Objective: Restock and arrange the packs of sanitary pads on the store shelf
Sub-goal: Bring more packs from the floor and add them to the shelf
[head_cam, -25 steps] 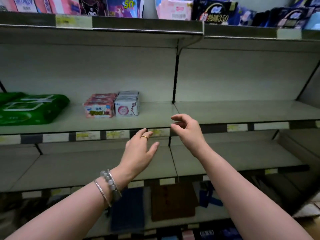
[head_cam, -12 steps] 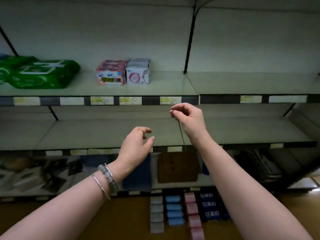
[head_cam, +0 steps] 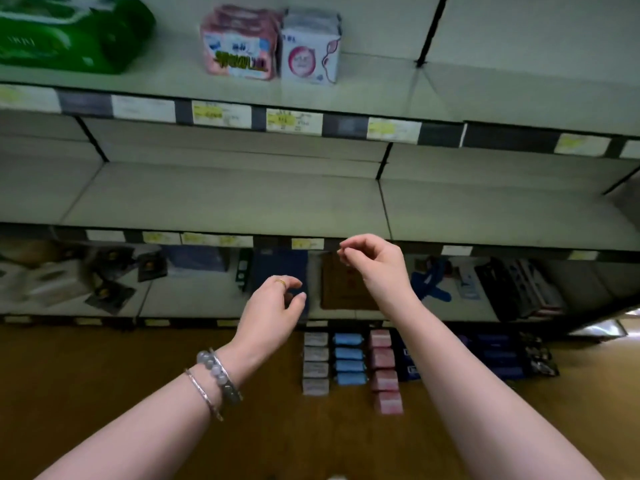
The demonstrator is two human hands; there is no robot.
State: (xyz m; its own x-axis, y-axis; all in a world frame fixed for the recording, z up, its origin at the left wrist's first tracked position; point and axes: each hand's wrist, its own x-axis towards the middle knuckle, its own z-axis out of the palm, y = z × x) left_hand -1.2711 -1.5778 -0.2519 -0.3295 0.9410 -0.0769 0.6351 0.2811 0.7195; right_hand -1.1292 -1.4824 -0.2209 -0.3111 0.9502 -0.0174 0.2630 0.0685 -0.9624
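Near frame centre, the left hand [head_cam: 270, 310] and right hand [head_cam: 377, 265] are being held empty, fingers loosely curled; sanitary pad packs [head_cam: 349, 363] are being kept in rows on the floor [head_cam: 104, 375], lower centre.

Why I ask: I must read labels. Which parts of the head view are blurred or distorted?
Head view: motion blur smears the lower-left shelf goods and price tags; print on the pink pack is soft, unreadable; the wide-angle lens bows the shelf edges; lighting is dim.
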